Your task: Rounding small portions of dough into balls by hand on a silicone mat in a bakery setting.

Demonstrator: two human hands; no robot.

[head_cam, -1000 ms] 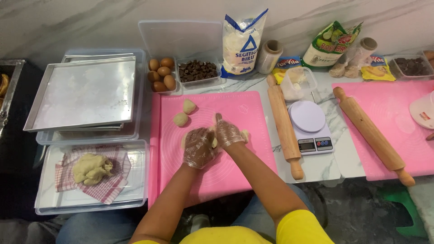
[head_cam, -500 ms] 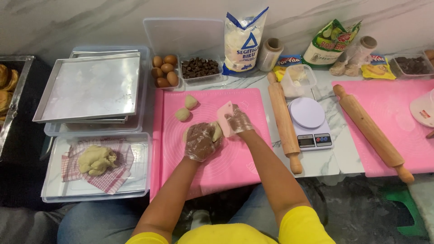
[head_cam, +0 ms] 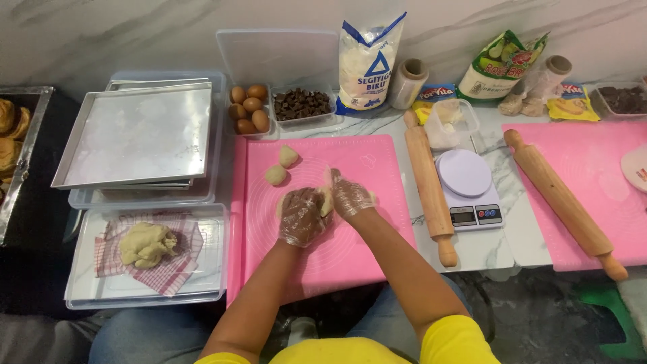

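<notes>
Fingers of both hands, sheathed in thin clear plastic gloves, are curled together around a small piece of pale dough (head_cam: 326, 200) that shows only as slivers between them. The left hand (head_cam: 302, 216) lies cupped with its fingers closed over the piece; the right hand (head_cam: 350, 196) presses in from the right side, fingers (head_cam: 339, 182) together and pointing up and away from the body. The dough sits pinched between the two palms, just above the middle of the pink silicone mat (head_cam: 350, 249), so it lies straight between the hands with neither plainly nearer; how much of it rests on the mat I cannot tell. It looks roughly round, so no long axis or pointing direction can be read from what shows.

Nearest the body to the left, a clear plastic tray (head_cam: 87, 283) holds a red checked cloth (head_cam: 175, 273) with a larger lump of dough (head_cam: 145, 244) on it. Just beyond the hands, two small dough balls (head_cam: 282, 166) rest on the mat, near each other, up and left of the left hand. Right of the mat lies a wooden rolling pin (head_cam: 428, 189), its long axis running away from the body, with a white kitchen scale (head_cam: 468, 185) beside it. Farther back stand a stack of metal baking trays (head_cam: 138, 135), a tub of brown eggs (head_cam: 248, 109), a tub of chocolate chunks (head_cam: 301, 104) and a flour bag (head_cam: 369, 61).
</notes>
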